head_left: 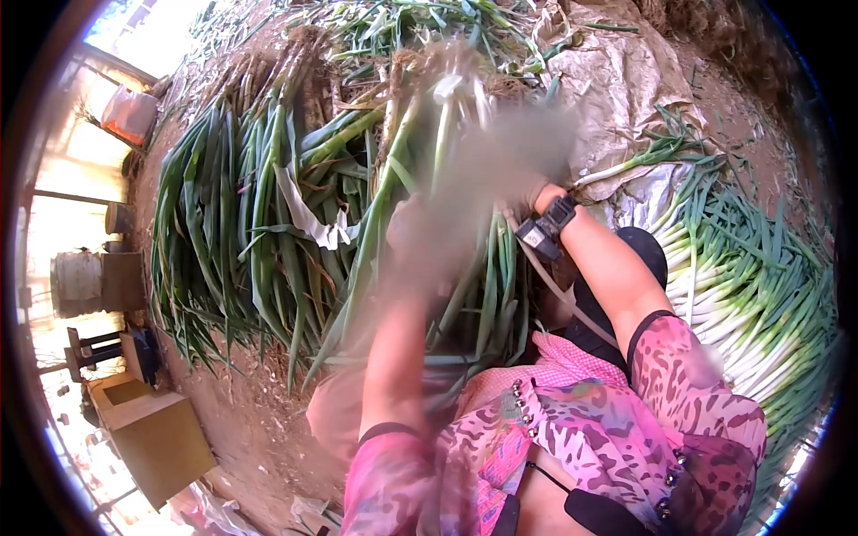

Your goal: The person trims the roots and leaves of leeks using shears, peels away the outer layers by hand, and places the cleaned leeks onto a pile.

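Long green onions [268, 205] with brown roots lie in a large pile in front of me, leaves toward my body. My left hand [407, 223] reaches over the stalks at the middle of the pile; a grey-brown blur covers its fingers. Farther right, my right hand [536, 179] is smeared too, with a dark band and a small device [541, 234] at its wrist. Whether either hand holds a stalk cannot be made out. A torn white strip [313, 219] rests on the leaves.
Cleaned onions with white stems [742, 313] are stacked at the right, beside a crumpled tan sheet [617, 80]. An open cardboard box [161, 438], a bucket [80, 281] and a small dark stool [89, 353] stand at the left. More greens [420, 22] lie at the top.
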`<state>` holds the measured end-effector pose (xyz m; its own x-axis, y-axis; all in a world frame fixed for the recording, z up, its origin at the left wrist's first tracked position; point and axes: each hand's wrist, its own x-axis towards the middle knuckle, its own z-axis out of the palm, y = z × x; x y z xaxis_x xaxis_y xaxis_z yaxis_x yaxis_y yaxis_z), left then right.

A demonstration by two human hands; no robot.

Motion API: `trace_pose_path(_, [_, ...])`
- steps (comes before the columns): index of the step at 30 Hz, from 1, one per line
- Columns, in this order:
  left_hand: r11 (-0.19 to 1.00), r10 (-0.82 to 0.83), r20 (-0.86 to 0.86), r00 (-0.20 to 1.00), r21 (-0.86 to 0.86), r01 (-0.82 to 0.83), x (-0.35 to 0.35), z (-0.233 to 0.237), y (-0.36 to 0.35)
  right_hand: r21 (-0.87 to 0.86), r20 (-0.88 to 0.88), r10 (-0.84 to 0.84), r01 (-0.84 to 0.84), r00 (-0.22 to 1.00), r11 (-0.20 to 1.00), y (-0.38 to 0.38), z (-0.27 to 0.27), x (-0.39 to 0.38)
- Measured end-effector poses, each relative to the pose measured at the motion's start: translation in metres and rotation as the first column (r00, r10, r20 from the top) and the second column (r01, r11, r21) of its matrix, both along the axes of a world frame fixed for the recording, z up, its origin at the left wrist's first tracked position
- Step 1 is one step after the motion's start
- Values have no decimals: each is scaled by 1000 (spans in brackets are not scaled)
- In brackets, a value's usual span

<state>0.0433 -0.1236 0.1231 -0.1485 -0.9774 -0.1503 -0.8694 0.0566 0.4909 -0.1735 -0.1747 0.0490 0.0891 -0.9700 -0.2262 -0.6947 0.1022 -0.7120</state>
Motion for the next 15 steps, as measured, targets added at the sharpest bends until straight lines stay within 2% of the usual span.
trace_pose_path(3, [996, 46, -19, 999, -78, -48, -5, 15, 15, -21, 4, -5, 5, 1000, 1000, -2, -2, 3])
trace_pose_path(6, [1000, -11, -161, 987, 2, 11, -6, 26, 22, -39, -8, -11, 11, 1000, 999, 15, 1, 10])
trace_pose_path(7, [999, 43, 31, 999, -5, -43, 5, -65, 12, -38, -16, -13, 12, 1000, 999, 21, 4, 13])
trace_pose_path(9, [995, 4, -258, 966, 101, 23, 1, -17, 20, -39, -21, -33, 33, 999, 999, 22, 4, 12])
trace_pose_path(12, [996, 70, -272, 960, 68, -54, 2, -76, 34, -45, -31, -48, 47, 998, 998, 9, 3, 11])
trace_pose_path(13, [992, 123, -154, 980, 46, -117, 2, -114, 33, -43, -40, -56, 54, 998, 998, 3, 3, 10])
trace_pose_path(14, [984, 179, -37, 983, 18, -178, -2, -107, 31, -39, -44, -63, 61, 997, 997, 0, 5, 10])
trace_pose_path(15, [983, 161, -111, 981, 110, -149, -2, -99, 31, -36, -52, -68, 66, 996, 997, -2, 9, 10])
